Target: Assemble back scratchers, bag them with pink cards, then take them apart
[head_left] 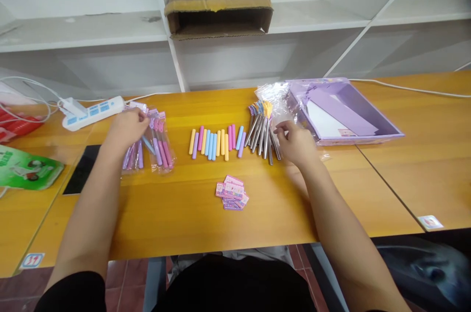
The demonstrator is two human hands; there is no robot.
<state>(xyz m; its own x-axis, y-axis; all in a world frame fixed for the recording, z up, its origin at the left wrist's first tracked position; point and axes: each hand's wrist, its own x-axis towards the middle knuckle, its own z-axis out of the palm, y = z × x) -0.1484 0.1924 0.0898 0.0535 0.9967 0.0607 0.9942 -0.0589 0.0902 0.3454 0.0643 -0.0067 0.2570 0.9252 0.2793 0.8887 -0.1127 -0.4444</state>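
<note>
My left hand point(130, 126) is over the small clear plastic packets point(161, 147) at the left, its fingers curled together at their top edge. Pink and purple handled pieces show inside those packets; what the fingertips pinch, if anything, is hidden. My right hand point(297, 141) hovers beside a fanned pile of metal rods point(262, 134) with coloured tops, its bent index finger and thumb slightly apart. Between the hands lies a row of yellow, blue, pink and purple sticks point(218, 143). Nearer to me is a small heap of pink printed cards point(232, 193).
An open purple box point(368, 111) with clear plastic wrap point(275, 93) beside it stands at the right. Left are a white power strip point(93, 113), a black phone point(81, 169) and a green packet point(29, 167). A cardboard box point(221, 0) sits on the shelf.
</note>
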